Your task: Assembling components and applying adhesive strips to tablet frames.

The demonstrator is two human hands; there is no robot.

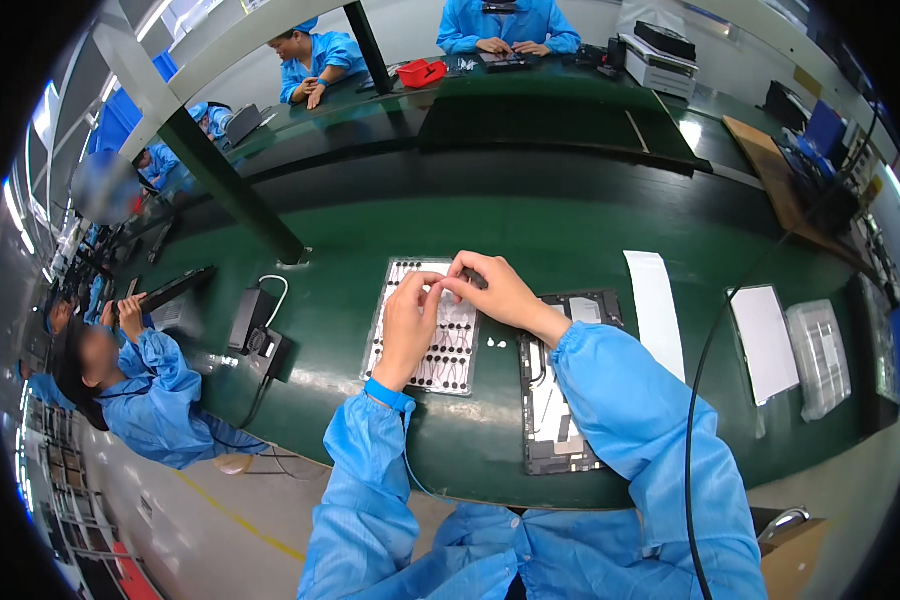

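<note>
My left hand and my right hand meet fingertip to fingertip over a pale tray. Both are closed in a pinch; what sits between the fingertips is too small to name. A dark bit shows by my right fingers, its kind unclear. Rows of small round black parts with thin leads lie in the tray, partly hidden by my hands. Under my right forearm is an opened flat device with a black frame and a pale inside. Two tiny white pieces lie between tray and device. A blue wrist strap circles my left wrist.
Right of the device lie a white strip, a white panel and clear plastic packaging. Black boxes with cables stand left, near a green post. A black cable hangs across the right. Co-workers sit left and opposite.
</note>
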